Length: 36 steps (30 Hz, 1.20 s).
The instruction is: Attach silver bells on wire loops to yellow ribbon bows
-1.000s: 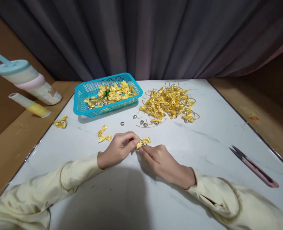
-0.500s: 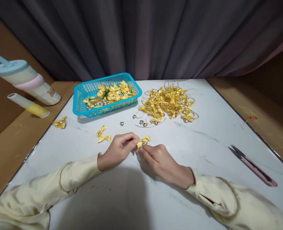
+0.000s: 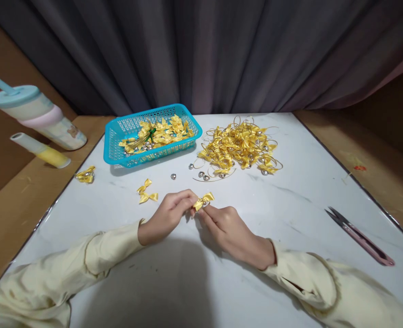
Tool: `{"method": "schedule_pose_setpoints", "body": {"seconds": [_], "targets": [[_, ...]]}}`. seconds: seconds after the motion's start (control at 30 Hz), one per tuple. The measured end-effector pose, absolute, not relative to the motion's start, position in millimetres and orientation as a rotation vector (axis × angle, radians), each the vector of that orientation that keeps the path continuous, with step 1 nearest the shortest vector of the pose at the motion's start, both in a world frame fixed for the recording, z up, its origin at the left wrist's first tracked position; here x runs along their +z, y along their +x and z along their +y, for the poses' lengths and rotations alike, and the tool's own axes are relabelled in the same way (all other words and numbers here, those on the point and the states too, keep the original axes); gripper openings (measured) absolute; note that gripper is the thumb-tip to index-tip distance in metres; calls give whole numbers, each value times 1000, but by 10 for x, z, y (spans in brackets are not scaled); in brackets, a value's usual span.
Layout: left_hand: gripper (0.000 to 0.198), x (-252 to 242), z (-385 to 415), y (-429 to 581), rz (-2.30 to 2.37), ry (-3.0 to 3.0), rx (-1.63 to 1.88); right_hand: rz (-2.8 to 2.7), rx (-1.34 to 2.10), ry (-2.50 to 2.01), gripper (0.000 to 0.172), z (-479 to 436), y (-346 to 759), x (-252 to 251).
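A small yellow ribbon bow point(image 3: 204, 199) with a silver bell on it is pinched between my two hands above the white table. My left hand point(image 3: 171, 212) is closed, thumb and fingertips on the bow's left side. From the right, my right hand point(image 3: 229, 232) grips it low, with its fingertips pressed together near the bell. Parts of the cord and bell are hidden by the fingers. Two loose yellow bows point(image 3: 147, 192) lie beyond my left hand. Several loose silver bells point(image 3: 201, 174) rest beyond the hands.
A blue basket point(image 3: 109, 154) holds bows and bells at the back. Beside it lies a heap of yellow bows point(image 3: 237, 148) with cords and bells. Pink thread snips point(image 3: 361, 237) lie at the right. At the left are a tumbler point(image 3: 47, 116), a yellow-white tube point(image 3: 42, 151) and more bows point(image 3: 85, 174).
My left fingers have shifted slightly at the bow, so more of its left loop shows. My right hand has hardly moved, and everything else is where it was.
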<state>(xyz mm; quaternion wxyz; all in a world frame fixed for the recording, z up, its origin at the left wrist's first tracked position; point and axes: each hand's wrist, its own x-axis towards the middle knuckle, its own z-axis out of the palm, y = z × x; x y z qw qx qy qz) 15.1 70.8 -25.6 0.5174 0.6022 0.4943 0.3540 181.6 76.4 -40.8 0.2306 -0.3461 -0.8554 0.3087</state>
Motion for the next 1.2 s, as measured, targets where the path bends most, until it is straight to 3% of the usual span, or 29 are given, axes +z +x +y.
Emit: {"method": "schedule_pose_setpoints", "body": {"seconds": [0.87, 1.2], "targets": [[31, -251, 718, 89, 1135, 1593, 860, -2312, 865, -1006, 31, 803, 1830, -356], [33, -167, 771, 80, 1068, 1388, 806, -2388, 865, -1000, 30, 828, 1850, -349]]}}
